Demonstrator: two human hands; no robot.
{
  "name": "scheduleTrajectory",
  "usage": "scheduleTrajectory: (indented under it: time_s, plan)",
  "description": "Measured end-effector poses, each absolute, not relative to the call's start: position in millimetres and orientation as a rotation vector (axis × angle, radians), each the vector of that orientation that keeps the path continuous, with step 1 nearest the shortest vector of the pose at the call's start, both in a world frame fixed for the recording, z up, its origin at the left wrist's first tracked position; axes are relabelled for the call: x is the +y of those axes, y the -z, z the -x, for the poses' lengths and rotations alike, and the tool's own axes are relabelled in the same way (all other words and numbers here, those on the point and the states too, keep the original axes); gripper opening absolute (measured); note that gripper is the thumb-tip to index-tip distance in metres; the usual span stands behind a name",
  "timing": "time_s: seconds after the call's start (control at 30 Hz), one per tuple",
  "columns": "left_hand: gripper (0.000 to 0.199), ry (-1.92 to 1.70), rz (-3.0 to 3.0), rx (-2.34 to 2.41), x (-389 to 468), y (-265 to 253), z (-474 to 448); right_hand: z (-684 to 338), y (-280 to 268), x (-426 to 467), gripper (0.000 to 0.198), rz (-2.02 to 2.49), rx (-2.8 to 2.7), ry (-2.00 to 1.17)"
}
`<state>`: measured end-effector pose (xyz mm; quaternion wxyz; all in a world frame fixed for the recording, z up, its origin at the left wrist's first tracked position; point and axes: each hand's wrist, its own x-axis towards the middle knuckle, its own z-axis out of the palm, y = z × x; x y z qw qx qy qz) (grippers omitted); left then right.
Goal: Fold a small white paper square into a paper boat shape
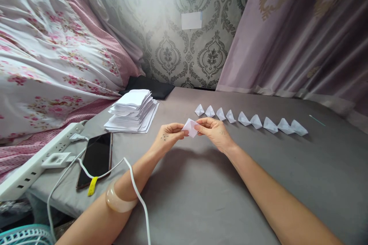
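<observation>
Between my hands, a little above the grey tabletop point(195, 195), is a small folded piece of white paper point(190, 127), diamond-shaped. My left hand point(170, 134) pinches its left corner between thumb and fingers. On the opposite side, my right hand point(214, 132) grips the right corner the same way. Behind and to the right stands a slanting row of several small folded paper boats point(243, 118). To the left of my hands rises an uneven stack of white paper sheets point(133, 109).
A phone point(96, 157) lies at left beside a white power strip point(43, 159) with a charger plugged in. Its white cable point(133, 180) loops over my left forearm. A black cloth-like item point(152, 87) lies behind the stack. A thin stick point(317, 120) rests far right.
</observation>
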<state>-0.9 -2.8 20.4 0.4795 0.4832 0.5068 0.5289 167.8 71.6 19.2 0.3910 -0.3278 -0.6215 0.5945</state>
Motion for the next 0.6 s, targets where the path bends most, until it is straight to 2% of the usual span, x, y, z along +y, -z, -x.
scheduleTrajectory:
  time_s: [0.13,0.2,0.3,0.43,0.6]
  plan:
    - [0.038,-1.237,-1.198,1.185,-6,-24,-1,-171,-21,73,0.020,0.822,-1.768,-1.416]
    - [0.032,-1.251,-1.214,1.236,-6,-24,-1,-171,-21,72,0.018,0.825,-1.855,-1.380]
    - [0.025,-1.339,-1.107,1.253,-3,-20,2,-168,-21,68,0.023,0.833,-1.771,-1.416]
    - [0.025,-1.482,-0.787,1.155,4,-14,6,-161,-22,59,0.033,0.888,-1.561,-1.627]
    - [0.027,-1.395,-0.782,1.146,4,-16,7,-159,-19,59,0.035,0.848,-1.485,-1.712]
